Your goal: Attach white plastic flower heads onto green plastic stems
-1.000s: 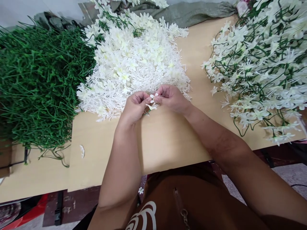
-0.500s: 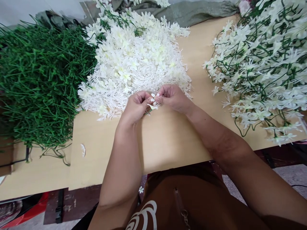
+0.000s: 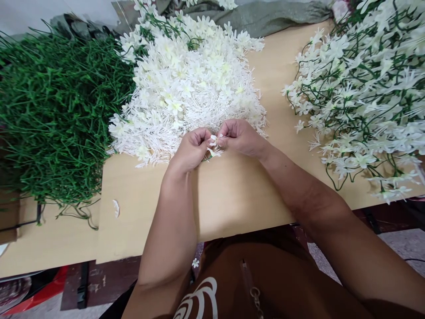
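My left hand [image 3: 191, 150] and my right hand [image 3: 241, 137] meet over the wooden table [image 3: 232, 195], just in front of a heap of loose white plastic flowers [image 3: 189, 84]. Both hands are closed in a pinch on one small white flower piece [image 3: 214, 146] held between their fingertips. A short green bit shows under the left fingers; what it is I cannot make out.
A large mound of green plastic stems [image 3: 56, 115] lies at the left. Finished sprays of white flowers on green stems [image 3: 361, 97] cover the right side. A single white petal [image 3: 115, 208] lies near the table's front edge. Grey-green cloth [image 3: 265, 17] is at the back.
The fingertips have drawn closer together on the small flower, and both hands have shifted very slightly right and down. Nothing else has moved.
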The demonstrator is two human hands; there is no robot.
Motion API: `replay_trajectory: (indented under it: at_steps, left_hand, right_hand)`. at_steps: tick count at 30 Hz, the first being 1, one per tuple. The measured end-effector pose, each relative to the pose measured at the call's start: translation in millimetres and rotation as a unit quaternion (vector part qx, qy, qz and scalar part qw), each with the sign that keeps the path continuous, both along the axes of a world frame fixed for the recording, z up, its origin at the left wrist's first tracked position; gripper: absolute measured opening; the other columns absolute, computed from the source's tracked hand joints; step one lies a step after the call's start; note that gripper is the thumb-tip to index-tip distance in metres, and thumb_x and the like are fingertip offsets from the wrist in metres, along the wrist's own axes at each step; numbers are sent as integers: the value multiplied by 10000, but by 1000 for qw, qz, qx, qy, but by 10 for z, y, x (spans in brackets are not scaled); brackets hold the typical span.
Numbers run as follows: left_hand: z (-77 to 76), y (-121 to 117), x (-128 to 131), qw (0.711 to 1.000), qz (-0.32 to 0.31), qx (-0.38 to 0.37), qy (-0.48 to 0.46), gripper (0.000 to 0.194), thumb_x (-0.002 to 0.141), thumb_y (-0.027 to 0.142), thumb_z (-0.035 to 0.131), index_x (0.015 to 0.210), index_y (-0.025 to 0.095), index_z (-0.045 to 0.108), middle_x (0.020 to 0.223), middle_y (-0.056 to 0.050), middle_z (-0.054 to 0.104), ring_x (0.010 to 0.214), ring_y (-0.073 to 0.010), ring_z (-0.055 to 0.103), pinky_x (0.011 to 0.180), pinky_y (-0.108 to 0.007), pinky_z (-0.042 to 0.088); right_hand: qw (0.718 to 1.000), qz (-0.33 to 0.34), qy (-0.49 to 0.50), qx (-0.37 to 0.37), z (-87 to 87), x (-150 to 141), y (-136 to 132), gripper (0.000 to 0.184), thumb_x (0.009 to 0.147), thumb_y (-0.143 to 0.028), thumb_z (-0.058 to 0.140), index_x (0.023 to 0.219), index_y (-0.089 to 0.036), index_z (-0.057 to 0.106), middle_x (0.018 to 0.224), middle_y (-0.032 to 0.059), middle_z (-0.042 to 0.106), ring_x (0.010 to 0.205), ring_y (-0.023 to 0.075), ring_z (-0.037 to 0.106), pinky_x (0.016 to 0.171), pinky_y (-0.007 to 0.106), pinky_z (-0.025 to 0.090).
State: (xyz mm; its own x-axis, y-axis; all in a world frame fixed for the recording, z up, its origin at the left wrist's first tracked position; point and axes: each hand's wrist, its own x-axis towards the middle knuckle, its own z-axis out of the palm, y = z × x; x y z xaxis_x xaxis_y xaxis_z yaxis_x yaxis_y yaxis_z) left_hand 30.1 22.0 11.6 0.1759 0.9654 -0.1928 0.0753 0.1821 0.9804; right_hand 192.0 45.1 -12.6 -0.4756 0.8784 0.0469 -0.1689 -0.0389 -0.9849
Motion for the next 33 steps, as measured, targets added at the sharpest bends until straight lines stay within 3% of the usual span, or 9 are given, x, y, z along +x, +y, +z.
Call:
replay_trajectory:
  at_steps: [4,9,14,19,25,33]
  left_hand:
    - [7,-15,8,1000,-8,-1,-12,343,565,244,805,530,169,473,452,56,472,375,-39,363,350,-170,267]
    - [7,-9,19,999,1,-2,-38,347,578,308,828,567,173,509,457,52,481,366,-52,383,344,-184,274]
    - [-10,12,22,998,20,-4,-63,354,609,414,837,635,172,580,486,45,505,365,-62,390,331,-202,272]
    - [0,22,18,997,56,0,-54,376,651,418,833,616,162,560,524,40,526,398,-50,411,362,-187,310]
    - [-2,29,56,999,44,-10,-21,350,778,382,743,620,164,519,483,51,465,378,-48,367,362,-182,261]
    - [35,14,108,998,57,-12,-27,408,774,432,739,591,169,487,447,67,377,367,-41,277,358,-183,221]
  right_hand:
    - [1000,8,-17,13,-10,9,-7,278,641,-241,805,685,-154,545,604,-29,587,573,74,530,542,209,406]
    - [999,30,35,1,-3,42,36,388,603,-344,865,704,-151,545,642,-31,592,596,67,532,565,207,423]
    - [998,16,62,4,-2,73,73,447,572,-403,890,732,-146,562,661,-33,589,612,66,534,587,207,439]
    - [998,-2,57,10,8,60,49,459,576,-449,879,736,-146,575,685,-19,613,640,76,548,609,213,447]
    - [999,-28,31,19,87,37,-6,447,571,-456,878,703,-163,567,645,-36,570,610,75,504,583,222,420]
    - [999,-19,43,9,68,26,21,486,546,-473,888,731,-163,562,652,-33,584,625,78,525,595,214,422]
